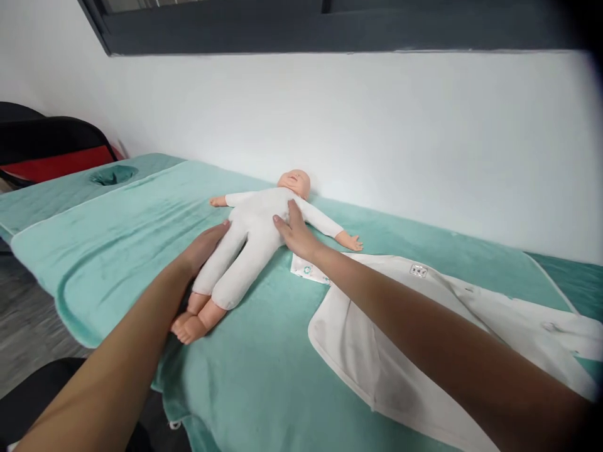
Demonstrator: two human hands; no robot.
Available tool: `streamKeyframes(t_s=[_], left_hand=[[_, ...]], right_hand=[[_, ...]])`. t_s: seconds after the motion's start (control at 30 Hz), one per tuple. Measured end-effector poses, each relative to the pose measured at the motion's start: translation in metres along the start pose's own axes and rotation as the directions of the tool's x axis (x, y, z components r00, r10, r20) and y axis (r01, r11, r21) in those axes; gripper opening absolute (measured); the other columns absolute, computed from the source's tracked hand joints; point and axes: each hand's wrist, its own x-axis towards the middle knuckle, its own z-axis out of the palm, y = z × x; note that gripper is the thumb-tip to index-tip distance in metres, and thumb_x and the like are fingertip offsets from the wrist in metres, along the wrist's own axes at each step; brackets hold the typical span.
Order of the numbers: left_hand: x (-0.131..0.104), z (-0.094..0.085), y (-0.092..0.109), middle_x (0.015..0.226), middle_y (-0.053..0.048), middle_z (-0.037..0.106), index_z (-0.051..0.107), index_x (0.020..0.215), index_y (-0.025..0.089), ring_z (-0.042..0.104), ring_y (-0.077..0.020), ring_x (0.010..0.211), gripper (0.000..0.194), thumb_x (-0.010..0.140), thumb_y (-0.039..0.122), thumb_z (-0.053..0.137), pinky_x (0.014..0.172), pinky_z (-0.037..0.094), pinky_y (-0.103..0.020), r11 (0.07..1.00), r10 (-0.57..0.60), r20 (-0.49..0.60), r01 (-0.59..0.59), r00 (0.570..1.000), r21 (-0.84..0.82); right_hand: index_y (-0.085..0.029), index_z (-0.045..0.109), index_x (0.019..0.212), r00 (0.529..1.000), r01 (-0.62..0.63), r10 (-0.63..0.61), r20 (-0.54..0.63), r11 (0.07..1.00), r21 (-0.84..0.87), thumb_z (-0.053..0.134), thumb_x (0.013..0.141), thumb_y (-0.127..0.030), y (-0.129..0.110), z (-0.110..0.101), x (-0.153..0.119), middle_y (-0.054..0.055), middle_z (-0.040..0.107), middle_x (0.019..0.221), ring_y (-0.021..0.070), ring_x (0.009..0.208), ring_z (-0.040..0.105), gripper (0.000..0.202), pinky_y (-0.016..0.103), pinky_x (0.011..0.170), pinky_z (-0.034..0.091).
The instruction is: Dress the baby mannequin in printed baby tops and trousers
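Note:
A baby doll [259, 216] with a white cloth body and bare plastic head, hands and feet lies on its back, its head toward the wall and its feet toward me. Against the doll's hip and thigh on the left side rests my left hand [207, 245], fingers stretched out along it and partly hidden. My right hand [298, 231] touches the other side of the torso, thumb and a finger spread apart on the white cloth; its remaining fingers are hidden. Below my right forearm a white baby garment [348, 333] with a small printed label is spread out flat.
Under everything lies a teal plush cover [264, 370] on a massage-type bed with a face hole [114, 175] at the far left. A white wall [400, 144] stands behind. Black and red chairs [56, 147] are at the left, grey floor below.

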Motion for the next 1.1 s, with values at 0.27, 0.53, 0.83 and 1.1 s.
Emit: streamKeyframes(t_s=[0.27, 0.53, 0.83, 1.1], left_hand=[[0.005, 0.021, 0.022, 0.094, -0.014, 0.075, 0.069, 0.111, 0.009, 0.071, -0.0327, 0.098, 0.061, 0.088, 0.062, 0.048, 0.081, 0.058, -0.044, 0.813, -0.337, 0.314, 0.442, 0.888, -0.38], [-0.026, 0.054, 0.037, 0.103, -0.015, 0.076, 0.062, 0.122, 0.009, 0.071, -0.0322, 0.098, 0.05, 0.084, 0.042, 0.064, 0.086, 0.059, -0.048, 0.6, 0.006, 0.503, 0.4, 0.864, -0.693], [-0.125, 0.139, 0.111, 0.133, -0.012, 0.064, 0.049, 0.139, 0.026, 0.069, -0.0317, 0.106, 0.067, 0.078, 0.038, 0.075, 0.087, 0.061, -0.048, 0.462, 0.19, 0.417, 0.294, 0.889, -0.837], [-0.215, 0.233, 0.148, 0.13, -0.011, 0.064, 0.047, 0.137, 0.031, 0.071, -0.0281, 0.099, 0.067, 0.077, 0.037, 0.077, 0.083, 0.063, -0.044, 0.464, 0.202, 0.547, 0.412, 0.813, -0.784]], right_hand=[[-0.005, 0.018, 0.153, 0.994, 0.017, -0.024, -0.106, 0.998, -0.064, 0.048, 0.091, -0.056, 0.007, 0.016, 0.002, 0.016, 0.012, 0.164, 0.0233, 0.152, 0.008, 0.086, 0.035, 0.124, 0.006], [-0.02, 0.048, 0.141, 0.987, -0.014, 0.041, -0.159, 0.985, 0.17, 0.055, 0.086, -0.053, -0.014, -0.036, -0.007, 0.006, 0.047, 0.15, 0.0258, 0.14, 0.04, 0.065, 0.04, 0.119, 0.027], [-0.03, 0.053, 0.135, 0.969, -0.008, 0.038, -0.243, 0.993, 0.12, 0.061, 0.085, -0.051, -0.051, -0.162, -0.123, 0.001, 0.052, 0.146, 0.0257, 0.134, 0.046, 0.055, 0.044, 0.114, 0.037], [-0.032, 0.051, 0.138, 0.918, -0.029, 0.073, -0.391, 0.993, 0.118, 0.064, 0.085, -0.049, -0.023, -0.26, -0.248, 0.001, 0.045, 0.152, 0.0274, 0.14, 0.04, 0.057, 0.047, 0.115, 0.037]])
